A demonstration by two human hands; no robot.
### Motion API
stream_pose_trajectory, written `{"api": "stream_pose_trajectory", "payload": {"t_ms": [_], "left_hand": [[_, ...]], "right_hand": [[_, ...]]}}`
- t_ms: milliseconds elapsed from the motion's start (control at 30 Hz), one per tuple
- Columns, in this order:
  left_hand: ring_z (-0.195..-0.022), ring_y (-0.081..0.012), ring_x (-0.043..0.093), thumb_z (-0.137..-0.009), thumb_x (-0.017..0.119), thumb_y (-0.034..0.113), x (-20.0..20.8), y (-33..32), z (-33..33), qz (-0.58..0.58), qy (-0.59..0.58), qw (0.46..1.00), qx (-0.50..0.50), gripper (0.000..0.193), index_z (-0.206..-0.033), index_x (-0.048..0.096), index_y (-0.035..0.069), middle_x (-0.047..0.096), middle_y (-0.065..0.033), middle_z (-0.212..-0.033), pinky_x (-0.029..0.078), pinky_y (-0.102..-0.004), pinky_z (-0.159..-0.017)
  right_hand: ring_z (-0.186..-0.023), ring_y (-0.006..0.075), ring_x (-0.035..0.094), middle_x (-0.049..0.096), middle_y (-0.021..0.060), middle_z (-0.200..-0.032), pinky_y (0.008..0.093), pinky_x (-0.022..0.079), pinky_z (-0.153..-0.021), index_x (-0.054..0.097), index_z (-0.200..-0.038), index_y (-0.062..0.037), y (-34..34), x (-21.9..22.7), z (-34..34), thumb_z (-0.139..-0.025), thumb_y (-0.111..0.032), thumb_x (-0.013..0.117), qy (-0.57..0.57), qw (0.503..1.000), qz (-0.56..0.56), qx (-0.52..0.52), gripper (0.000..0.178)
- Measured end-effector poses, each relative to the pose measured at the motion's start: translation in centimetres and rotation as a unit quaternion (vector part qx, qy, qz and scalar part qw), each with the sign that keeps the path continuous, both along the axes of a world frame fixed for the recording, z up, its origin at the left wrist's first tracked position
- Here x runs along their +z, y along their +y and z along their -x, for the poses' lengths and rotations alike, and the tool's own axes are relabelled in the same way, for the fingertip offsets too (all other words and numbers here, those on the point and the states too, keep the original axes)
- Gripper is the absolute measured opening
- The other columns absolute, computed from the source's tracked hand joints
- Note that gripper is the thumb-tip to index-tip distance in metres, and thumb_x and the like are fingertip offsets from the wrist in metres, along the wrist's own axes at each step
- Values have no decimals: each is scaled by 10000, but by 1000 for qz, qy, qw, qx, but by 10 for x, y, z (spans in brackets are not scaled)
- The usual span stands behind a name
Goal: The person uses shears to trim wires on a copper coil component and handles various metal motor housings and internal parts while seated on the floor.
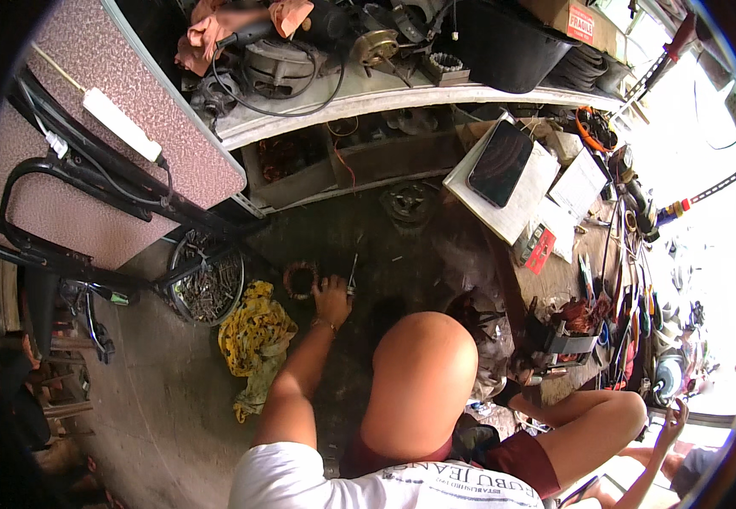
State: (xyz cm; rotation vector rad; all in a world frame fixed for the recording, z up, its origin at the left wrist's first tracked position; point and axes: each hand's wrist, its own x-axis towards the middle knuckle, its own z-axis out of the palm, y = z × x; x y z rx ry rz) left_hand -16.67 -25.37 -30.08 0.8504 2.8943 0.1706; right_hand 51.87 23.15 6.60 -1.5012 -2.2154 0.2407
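Note:
My left hand (332, 303) reaches down to the dark floor, fingers bent and the thumb side against a slim metal tool (353, 278). It seems to pinch that tool by its lower end, with the thin shiny part pointing away from me; its exact kind is too small to make out. Just left of the fingertips lies a ring-shaped copper wire coil (289, 282). A yellow patterned cloth (253, 331) is crumpled left of my forearm. Far off at the lower right, my right hand (675, 418) is raised with its fingers apart, and nothing shows in it.
A round basin of scrap metal pieces (207, 284) stands beyond the cloth. On the right, a low workbench (546, 288) carries a phone (501, 163), papers and hand tools. A shelf (385, 106) with motor parts runs across the back. Another person's leg shows at the lower right.

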Motion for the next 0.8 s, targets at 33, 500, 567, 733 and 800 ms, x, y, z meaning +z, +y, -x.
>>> {"api": "stream_pose_trajectory", "payload": {"t_ms": [33,500,567,733,800], "left_hand": [[-1138,-326,433,-743,680,249,13,4,0,-61,-5,998,31,399,-1077,568,60,502,-124,-1149,244,-563,-991],[-1172,-374,442,-765,644,387,186,176,189,-225,6,951,212,442,-1092,598,93,551,-124,-1193,281,-610,-963],[-1165,-362,449,-764,645,388,183,183,193,-208,-2,952,226,439,-1093,601,100,536,-117,-1208,280,-599,-967],[-1072,-329,494,-718,702,327,171,173,176,-287,86,939,170,406,-1018,602,72,557,-109,-1093,359,-533,-895],[-1017,-329,514,-712,714,295,165,159,163,-353,138,918,116,377,-977,596,53,561,-106,-1041,394,-487,-854]], "right_hand": [[-972,195,543,546,96,-1167,330,442,-796,475,-1244,-50,2,-4,3,-870,-297,573,1,1000,-4,5,458],[-931,177,553,556,87,-1148,318,448,-768,499,-1222,-51,4,-27,26,-876,-277,567,24,999,-16,34,419],[-926,175,555,557,86,-1146,316,449,-764,502,-1219,-51,3,-27,25,-877,-274,566,24,999,-16,30,413],[-911,169,559,560,83,-1139,312,451,-754,511,-1212,-51,7,-34,28,-880,-266,564,28,999,-19,34,399],[-905,166,560,561,82,-1136,310,452,-749,514,-1209,-51,11,-40,31,-881,-263,563,34,998,-24,40,394]]}}
